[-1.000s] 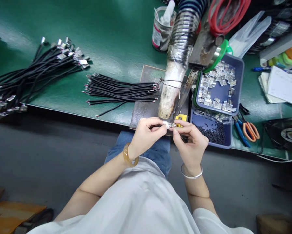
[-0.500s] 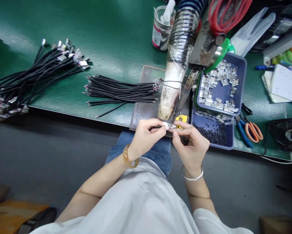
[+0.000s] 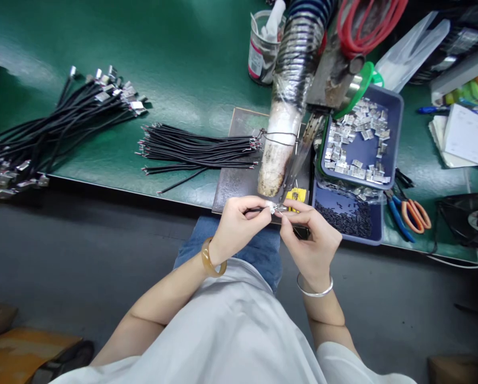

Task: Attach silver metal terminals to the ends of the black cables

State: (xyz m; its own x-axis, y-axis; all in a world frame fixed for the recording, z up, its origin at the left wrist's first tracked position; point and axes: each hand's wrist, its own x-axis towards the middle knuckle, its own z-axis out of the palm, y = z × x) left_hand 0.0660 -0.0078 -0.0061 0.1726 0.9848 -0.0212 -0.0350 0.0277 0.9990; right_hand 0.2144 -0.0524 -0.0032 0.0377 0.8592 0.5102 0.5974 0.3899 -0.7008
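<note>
My left hand (image 3: 243, 221) pinches a small white piece (image 3: 270, 207) at the table's front edge, with a bit of black cable showing between the fingers. My right hand (image 3: 313, 237) is closed just to the right, its thumb and fingers pressed together on something too small to make out. Both sets of fingertips nearly meet under the tip of a metal tool (image 3: 298, 160). Beside that tool hangs a wrapped hose (image 3: 278, 144). A yellow item (image 3: 297, 194) lies just behind my right fingers.
Black cables (image 3: 199, 146) lie left of the hose, and a connector-ended bundle (image 3: 74, 114) farther left. On the right are a tray of metal connectors (image 3: 396, 133), a tray of black pieces (image 3: 377, 226) and orange-handled pliers (image 3: 415, 216). A plastic cup (image 3: 258, 58) stands behind.
My right hand has shifted very slightly left. A bit of black cable now shows between my left fingers. My left hand is nearly still.
</note>
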